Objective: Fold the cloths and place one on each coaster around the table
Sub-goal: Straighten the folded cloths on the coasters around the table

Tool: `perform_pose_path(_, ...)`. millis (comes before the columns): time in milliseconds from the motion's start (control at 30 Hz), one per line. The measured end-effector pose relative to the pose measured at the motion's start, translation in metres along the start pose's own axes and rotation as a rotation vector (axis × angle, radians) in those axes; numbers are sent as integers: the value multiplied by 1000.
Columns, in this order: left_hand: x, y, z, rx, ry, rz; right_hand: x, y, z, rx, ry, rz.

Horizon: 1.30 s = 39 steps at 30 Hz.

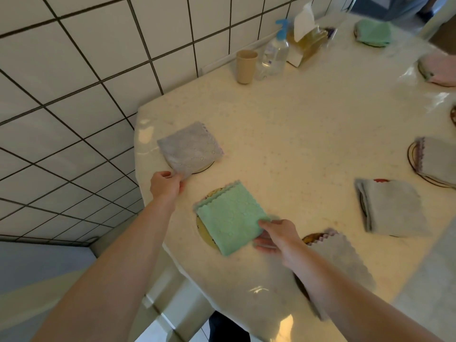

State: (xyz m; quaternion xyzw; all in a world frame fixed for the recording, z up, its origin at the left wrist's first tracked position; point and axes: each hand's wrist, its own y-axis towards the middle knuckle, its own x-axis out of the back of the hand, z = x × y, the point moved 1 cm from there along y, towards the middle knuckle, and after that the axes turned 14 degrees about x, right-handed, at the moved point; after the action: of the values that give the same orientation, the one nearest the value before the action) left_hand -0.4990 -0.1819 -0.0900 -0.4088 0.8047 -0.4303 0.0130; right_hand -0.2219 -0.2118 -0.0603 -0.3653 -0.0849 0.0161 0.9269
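Cloths lie folded on coasters all around the cream tabletop (308, 124), and two of them are in the hands. The left hand (166, 185) pinches the near corner of a folded grey cloth (188, 149), which lies over a dark-rimmed coaster (204, 169) near the tabletop's left edge. The right hand (277, 236) grips the right corner of a folded green cloth (230, 217), thumb on top and fingers curled underneath; that cloth sits on a yellowish round coaster (206, 233) close to the near edge.

Just beside the right forearm another grey cloth (343, 257) with a scalloped edge covers a brown coaster (311, 238). Further right a folded grey cloth (392, 208) lies tilted on its coaster, and beyond it one more grey cloth (436, 160) rests on a ringed coaster (412, 156) at the picture's edge. Toward the far side sit a pink cloth (440, 69) and a second green cloth (373, 32).

Against the tiled wall (74, 70) stand a beige cup (246, 66), a clear pump bottle (275, 55) with a blue top and a tissue pack (308, 38)
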Motion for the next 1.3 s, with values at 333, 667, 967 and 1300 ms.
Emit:
perform_pose_path(333, -24, -114, 74, -446, 289, -338, 89, 29, 20, 125, -82, 166)
perform_pose_path(667, -122, -269, 197, -280, 289, -353, 271, 76, 28, 342, -486, 173)
perform_pose_path(967, -166, -310, 234, 31, 204, -309, 362, 103, 25, 271, -721, -165)
perform_pose_path(1300, -171, -307, 233, 135, 253, -351, 360, 117, 36, 236, -663, -40)
